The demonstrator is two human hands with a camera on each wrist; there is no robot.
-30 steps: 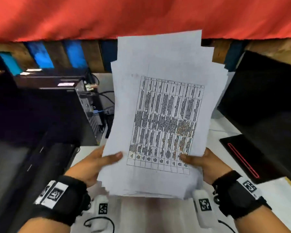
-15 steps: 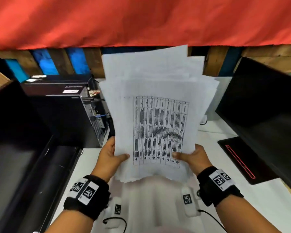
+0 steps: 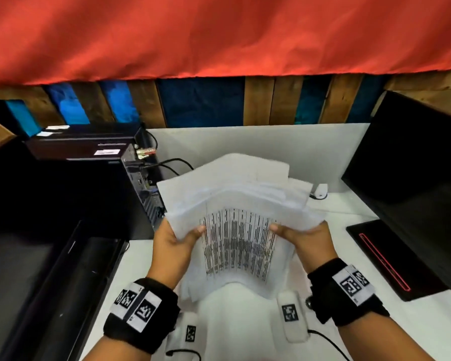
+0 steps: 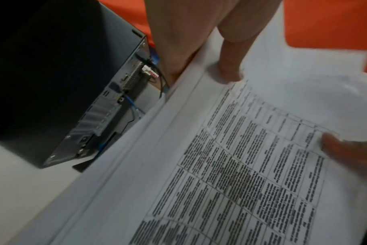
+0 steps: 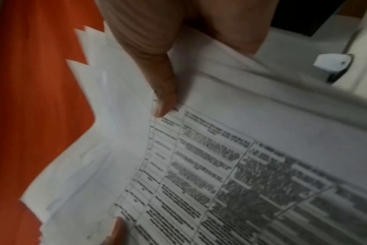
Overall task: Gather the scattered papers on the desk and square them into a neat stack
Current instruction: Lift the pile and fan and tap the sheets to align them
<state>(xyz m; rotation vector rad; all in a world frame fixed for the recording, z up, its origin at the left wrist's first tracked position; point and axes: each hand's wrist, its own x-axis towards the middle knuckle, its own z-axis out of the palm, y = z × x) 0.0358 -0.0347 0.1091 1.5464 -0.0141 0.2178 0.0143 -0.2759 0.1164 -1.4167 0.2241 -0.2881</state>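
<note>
Both hands on the paper stack (image 3: 241,220) now: left hand (image 3: 173,252) pinches its left edge, thumb on the printed table, and right hand (image 3: 306,243) pinches the right edge the same way. The sheets bow between them above the white desk (image 3: 248,332), edges uneven. Just left of the left hand stands a black computer tower (image 3: 94,188); right of the right hand, a dark monitor (image 3: 414,178).

A white desk (image 3: 349,220) carries a black computer tower (image 3: 94,188), a black monitor base (image 3: 393,259), and a small white adapter (image 3: 320,190).
</note>
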